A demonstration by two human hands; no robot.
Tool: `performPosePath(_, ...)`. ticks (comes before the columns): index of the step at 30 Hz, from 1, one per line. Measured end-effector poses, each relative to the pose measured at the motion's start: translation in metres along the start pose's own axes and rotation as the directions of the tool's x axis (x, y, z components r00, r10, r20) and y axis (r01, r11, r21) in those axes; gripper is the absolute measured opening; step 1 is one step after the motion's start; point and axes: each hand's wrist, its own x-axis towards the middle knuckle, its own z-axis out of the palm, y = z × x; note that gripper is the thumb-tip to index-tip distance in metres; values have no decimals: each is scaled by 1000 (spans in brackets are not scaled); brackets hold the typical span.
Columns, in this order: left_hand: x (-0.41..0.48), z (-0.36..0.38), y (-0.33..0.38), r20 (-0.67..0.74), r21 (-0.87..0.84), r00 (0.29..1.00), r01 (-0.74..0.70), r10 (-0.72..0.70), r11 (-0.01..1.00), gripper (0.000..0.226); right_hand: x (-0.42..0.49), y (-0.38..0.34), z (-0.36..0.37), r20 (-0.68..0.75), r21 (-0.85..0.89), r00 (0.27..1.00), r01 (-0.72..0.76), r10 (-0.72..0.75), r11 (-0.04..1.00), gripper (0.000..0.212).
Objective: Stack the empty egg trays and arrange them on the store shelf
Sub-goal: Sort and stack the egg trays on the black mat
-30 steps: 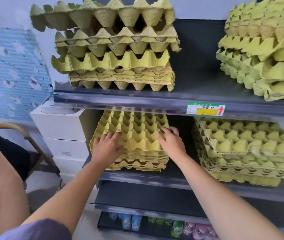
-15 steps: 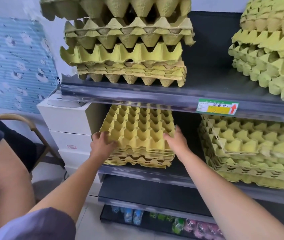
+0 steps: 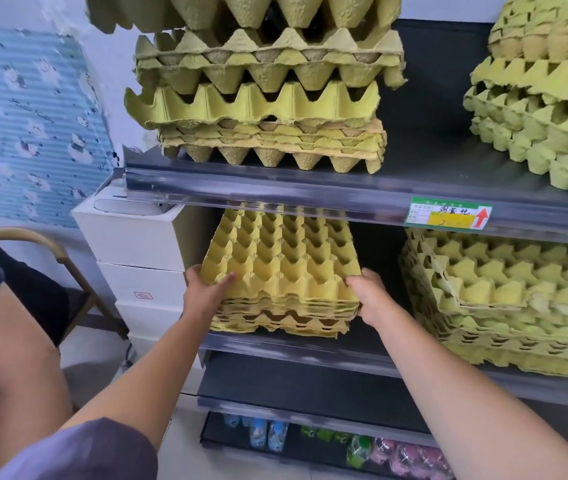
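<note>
A second ago both hands lie flat on top of the stack of egg trays (image 3: 282,268), palms down. Half a second ago they slide off to its two sides. Now the left hand (image 3: 206,297) grips the front left corner, thumb hooked over the top tray and fingers out of sight round the side. The right hand (image 3: 371,296) grips the front right corner the same way. The view has also drifted right and down, cutting off more of the top pile.
</note>
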Motion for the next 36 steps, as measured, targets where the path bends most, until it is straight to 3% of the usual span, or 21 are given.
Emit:
performPosePath(3,0,1,2,-25,5,999,-21,21,1000,64,-2,2,1,-3,20,998,56,-56,998,24)
performPosePath(9,13,-1,6,-13,-22,998,-64,64,998,65,-3,-1,2,4,36,992,129,-129,991,24)
performPosePath(15,23,-2,3,65,-35,997,42,-39,999,71,-3,6,9,29,-32,1000,6,-5,999,22)
performPosePath(19,23,-3,1,67,-43,997,44,-41,998,80,0,8,8,29,-22,1000,2,-1,1000,20)
performPosePath(22,22,-1,-2,14,-68,999,52,-51,996,88,0,8,6,76,51,997,-33,29,998,41)
performPosePath(25,21,1,-3,19,-118,996,94,-92,989,74,4,6,5,122,129,987,-116,101,985,66)
performPosePath(30,24,0,1,22,-144,992,127,-125,981,61,2,-1,3,109,187,985,-156,137,970,26)
performPosePath(36,21,-5,13,-3,-137,995,96,-98,986,50,-15,1,-17,185,233,969,-206,165,950,34)
